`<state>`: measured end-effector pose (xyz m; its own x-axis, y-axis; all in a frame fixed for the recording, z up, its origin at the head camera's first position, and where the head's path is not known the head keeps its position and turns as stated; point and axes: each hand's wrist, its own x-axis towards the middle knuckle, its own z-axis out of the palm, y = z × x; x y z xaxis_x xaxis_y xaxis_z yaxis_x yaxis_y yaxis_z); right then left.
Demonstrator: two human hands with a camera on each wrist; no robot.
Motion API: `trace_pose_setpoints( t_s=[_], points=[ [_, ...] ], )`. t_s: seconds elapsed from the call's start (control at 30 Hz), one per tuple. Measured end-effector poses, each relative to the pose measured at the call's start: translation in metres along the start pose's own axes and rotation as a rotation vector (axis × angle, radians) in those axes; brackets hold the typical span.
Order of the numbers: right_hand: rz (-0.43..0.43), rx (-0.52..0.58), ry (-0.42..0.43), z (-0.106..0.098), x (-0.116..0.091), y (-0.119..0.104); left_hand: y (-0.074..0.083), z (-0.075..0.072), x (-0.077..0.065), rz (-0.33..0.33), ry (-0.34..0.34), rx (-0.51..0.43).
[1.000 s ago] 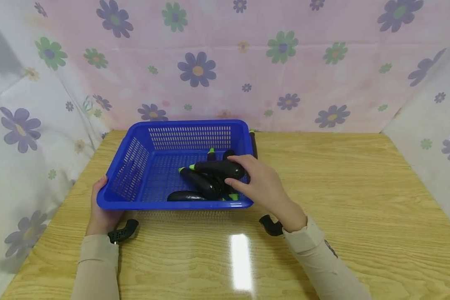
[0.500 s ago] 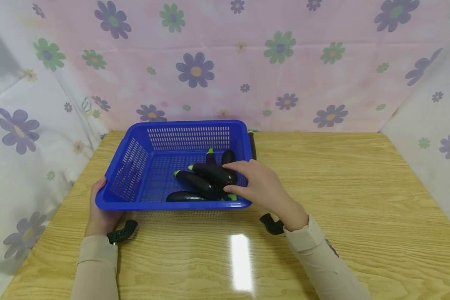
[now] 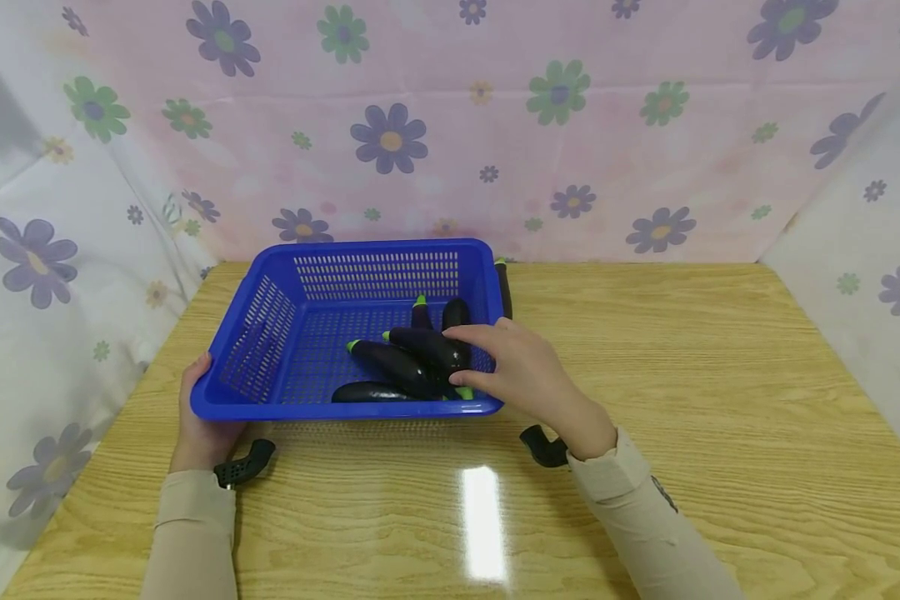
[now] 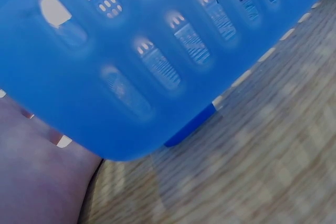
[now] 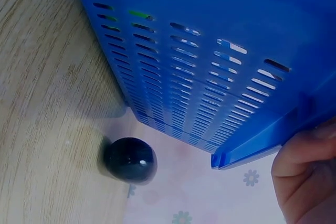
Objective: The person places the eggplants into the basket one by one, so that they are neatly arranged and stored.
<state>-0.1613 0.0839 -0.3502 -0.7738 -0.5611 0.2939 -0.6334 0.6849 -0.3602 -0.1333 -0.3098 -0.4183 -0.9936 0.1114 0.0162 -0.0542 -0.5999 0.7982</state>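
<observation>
In the head view my left hand [image 3: 204, 425] grips the front left corner of a blue plastic basket [image 3: 345, 411], thumb up by the rim. My right hand [image 3: 536, 375] reaches over the basket's right side. Its thumb and fingers hold the blunt end of a dark eggplant [image 3: 423, 343], which lies on top of the others with its green stem pointing left. Under and around it are more eggplants, among them one [image 3: 390, 364] just in front and one [image 3: 371, 392] along the front wall. The right wrist view shows fingers [image 5: 302, 163] over the basket rim.
Another eggplant [image 3: 504, 292] lies on the wooden table [image 3: 682, 375], outside the basket's right wall; the right wrist view shows its round end [image 5: 130, 160]. A flowered cloth [image 3: 457, 125] hangs behind the table and along both sides.
The top eggplant has come down onto the others and shifted left, then turned slightly. My right hand has moved a little down with it. The left hand stays at the basket corner.
</observation>
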Motion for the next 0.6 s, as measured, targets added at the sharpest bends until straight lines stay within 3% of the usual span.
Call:
trace_pose_setpoints(
  t_s=[0.27, 0.6],
  points=[
    [-0.013, 0.001, 0.016, 0.0015, 0.0002, 0.0015, -0.0005, 0.0005, 0.0013, 0.006, -0.018, -0.065],
    [-0.004, 0.037, 0.052, 0.0029, 0.0001, 0.0021, 0.0001, -0.0009, 0.0009, 0.004, 0.003, 0.009]
  ],
)
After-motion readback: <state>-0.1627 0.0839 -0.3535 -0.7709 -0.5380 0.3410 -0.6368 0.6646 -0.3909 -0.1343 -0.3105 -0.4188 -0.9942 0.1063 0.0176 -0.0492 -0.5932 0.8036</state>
